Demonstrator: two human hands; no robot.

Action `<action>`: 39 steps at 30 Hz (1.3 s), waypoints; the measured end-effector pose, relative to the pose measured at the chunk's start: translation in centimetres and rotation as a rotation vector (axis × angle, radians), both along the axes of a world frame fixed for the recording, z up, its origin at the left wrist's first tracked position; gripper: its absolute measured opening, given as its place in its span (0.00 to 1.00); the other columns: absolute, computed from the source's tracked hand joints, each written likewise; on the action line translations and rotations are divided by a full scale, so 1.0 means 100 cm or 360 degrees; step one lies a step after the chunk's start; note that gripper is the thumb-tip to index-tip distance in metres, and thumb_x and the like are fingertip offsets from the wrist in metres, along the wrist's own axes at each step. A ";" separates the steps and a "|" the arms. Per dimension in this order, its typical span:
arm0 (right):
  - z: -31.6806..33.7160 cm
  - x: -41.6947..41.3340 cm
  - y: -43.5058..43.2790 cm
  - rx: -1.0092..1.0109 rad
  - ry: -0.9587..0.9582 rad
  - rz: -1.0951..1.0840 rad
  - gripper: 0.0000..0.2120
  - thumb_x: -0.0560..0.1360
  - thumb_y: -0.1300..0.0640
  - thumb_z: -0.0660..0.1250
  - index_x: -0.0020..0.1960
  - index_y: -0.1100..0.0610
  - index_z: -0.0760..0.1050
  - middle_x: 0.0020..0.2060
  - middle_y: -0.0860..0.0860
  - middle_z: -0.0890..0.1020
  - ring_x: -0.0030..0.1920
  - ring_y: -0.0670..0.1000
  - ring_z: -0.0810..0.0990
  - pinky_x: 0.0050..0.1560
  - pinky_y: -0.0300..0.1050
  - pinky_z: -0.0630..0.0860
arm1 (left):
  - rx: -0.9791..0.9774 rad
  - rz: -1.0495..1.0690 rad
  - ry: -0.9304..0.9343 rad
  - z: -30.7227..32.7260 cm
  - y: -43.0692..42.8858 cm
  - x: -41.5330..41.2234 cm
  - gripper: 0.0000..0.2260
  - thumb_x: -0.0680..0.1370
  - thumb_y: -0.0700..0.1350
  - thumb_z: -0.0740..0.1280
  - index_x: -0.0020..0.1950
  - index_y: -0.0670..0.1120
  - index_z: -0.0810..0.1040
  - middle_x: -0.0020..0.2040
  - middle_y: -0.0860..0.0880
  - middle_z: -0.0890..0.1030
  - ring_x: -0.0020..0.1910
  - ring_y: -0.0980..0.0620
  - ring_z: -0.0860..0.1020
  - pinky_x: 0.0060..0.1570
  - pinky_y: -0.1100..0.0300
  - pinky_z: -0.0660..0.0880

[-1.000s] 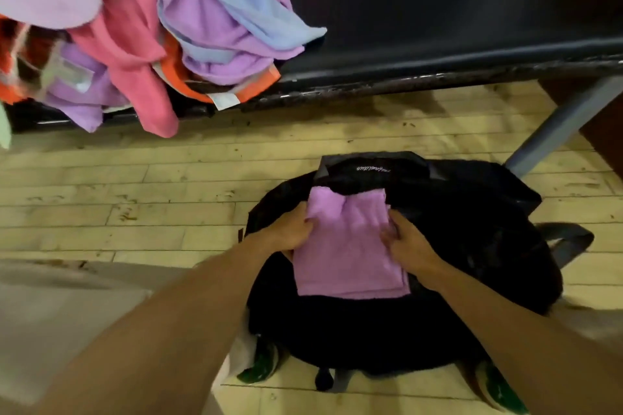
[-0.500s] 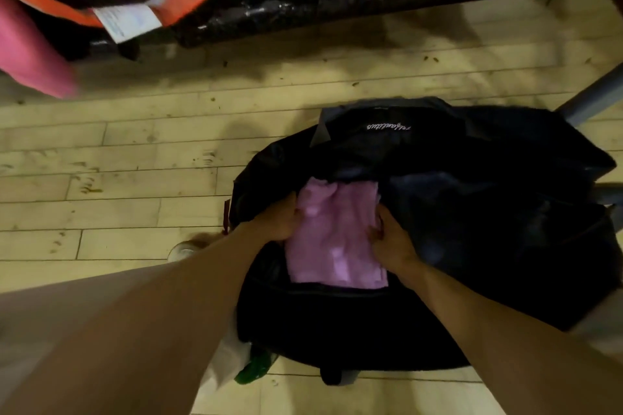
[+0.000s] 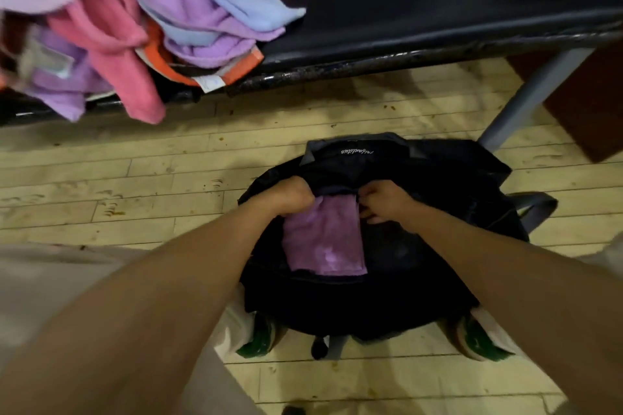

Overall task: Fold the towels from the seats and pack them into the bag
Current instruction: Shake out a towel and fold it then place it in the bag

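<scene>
L hand [image 3: 292, 196] fingers are curling tight, knuckles up, at the far-left corner of the folded purple towel [image 3: 325, 239]; they seem to be pinching towel and bag lip together, but the fingertips are hidden, so can't tell exactly. R hand [image 3: 384, 204] fingers are curling round the dark fabric at the bag's far rim, just beside the towel's far-right corner, pulling the mouth wide.

Towel is lying flat inside the black bag [image 3: 438, 246], toward its left side, far end tucking under the rim flap. Long axis is running near-to-far, away from the person; near short edge is sitting along the bag's near rim.

Step in hand, imo: packing this towel, pushing it down and in. Next move prob calls for letting go of towel and rim, then reaching up to the seat [image 3: 421, 3] for another piece.

Outward: bag is sitting on the wood floor [image 3: 135, 185] between the person's shoes. At the seat's left end a loose pile of towels [image 3: 202, 10] is hanging over the front edge: pink, purple, blue, orange trim, all unfolded.
</scene>
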State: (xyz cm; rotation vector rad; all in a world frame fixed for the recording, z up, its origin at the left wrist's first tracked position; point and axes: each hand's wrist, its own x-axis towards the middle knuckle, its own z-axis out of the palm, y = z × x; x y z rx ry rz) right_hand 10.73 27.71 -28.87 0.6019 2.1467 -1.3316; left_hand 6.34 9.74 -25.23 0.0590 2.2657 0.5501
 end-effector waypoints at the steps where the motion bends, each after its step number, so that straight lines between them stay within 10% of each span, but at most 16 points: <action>1: 0.018 -0.003 0.001 -0.0043 0.0045 0.0001 0.07 0.78 0.65 0.59 0.49 0.59 0.76 0.49 0.60 0.80 0.44 0.57 0.81 0.38 0.47 0.80 | 0.0029 0.0009 0.0024 0.014 0.000 0.000 0.11 0.78 0.40 0.60 0.53 0.34 0.78 0.51 0.37 0.80 0.53 0.39 0.79 0.36 0.61 0.69; 8: 0.143 -0.013 -0.005 -0.0255 0.0483 0.0103 0.06 0.80 0.63 0.62 0.49 0.55 0.75 0.45 0.54 0.82 0.37 0.53 0.82 0.37 0.44 0.81 | 0.0437 0.0022 0.0286 0.128 -0.014 0.006 0.12 0.80 0.36 0.58 0.60 0.39 0.77 0.50 0.43 0.80 0.42 0.52 0.78 0.34 0.69 0.72; 13: 0.221 -0.034 -0.029 -0.0225 0.0765 0.0141 0.06 0.81 0.62 0.61 0.55 0.57 0.75 0.46 0.54 0.83 0.38 0.53 0.82 0.43 0.47 0.81 | 0.0679 0.0077 0.0578 0.192 -0.044 -0.009 0.10 0.80 0.37 0.61 0.59 0.39 0.77 0.48 0.45 0.82 0.45 0.50 0.80 0.56 0.56 0.75; 20: 0.271 -0.083 -0.077 -0.0170 0.1079 0.0265 0.11 0.77 0.62 0.65 0.59 0.58 0.78 0.47 0.54 0.83 0.41 0.49 0.81 0.43 0.44 0.82 | 0.1072 0.0503 0.1024 0.231 -0.105 -0.032 0.10 0.77 0.34 0.63 0.46 0.48 0.78 0.39 0.45 0.82 0.38 0.52 0.80 0.41 0.65 0.76; 24: 0.268 -0.123 -0.109 0.0051 0.1292 0.0335 0.13 0.77 0.60 0.65 0.61 0.55 0.77 0.54 0.54 0.82 0.49 0.50 0.81 0.52 0.46 0.80 | 0.1175 0.0799 0.1212 0.229 -0.132 -0.036 0.08 0.77 0.35 0.65 0.51 0.46 0.79 0.45 0.38 0.83 0.44 0.43 0.81 0.50 0.50 0.78; 27: 0.268 -0.151 -0.132 0.0233 0.1506 0.0286 0.19 0.77 0.59 0.67 0.67 0.57 0.72 0.62 0.53 0.77 0.58 0.51 0.77 0.59 0.47 0.74 | 0.1218 0.1008 0.1396 0.234 -0.146 -0.039 0.10 0.77 0.35 0.63 0.53 0.46 0.80 0.42 0.43 0.82 0.36 0.55 0.81 0.38 0.60 0.78; 33: 0.249 -0.188 -0.163 0.0453 0.1390 0.0239 0.28 0.77 0.54 0.67 0.73 0.59 0.62 0.68 0.57 0.71 0.67 0.60 0.71 0.65 0.54 0.68 | 0.1432 0.1264 0.1252 0.238 -0.150 -0.042 0.13 0.74 0.33 0.62 0.45 0.49 0.81 0.36 0.47 0.81 0.35 0.53 0.78 0.34 0.62 0.74; 39: 0.254 -0.182 -0.157 0.0368 0.1574 -0.0035 0.11 0.79 0.56 0.62 0.40 0.58 0.76 0.38 0.55 0.79 0.44 0.56 0.76 0.40 0.43 0.65 | 0.1523 0.1320 0.1103 0.241 -0.131 -0.046 0.11 0.76 0.33 0.61 0.53 0.41 0.80 0.39 0.46 0.80 0.36 0.52 0.77 0.36 0.63 0.75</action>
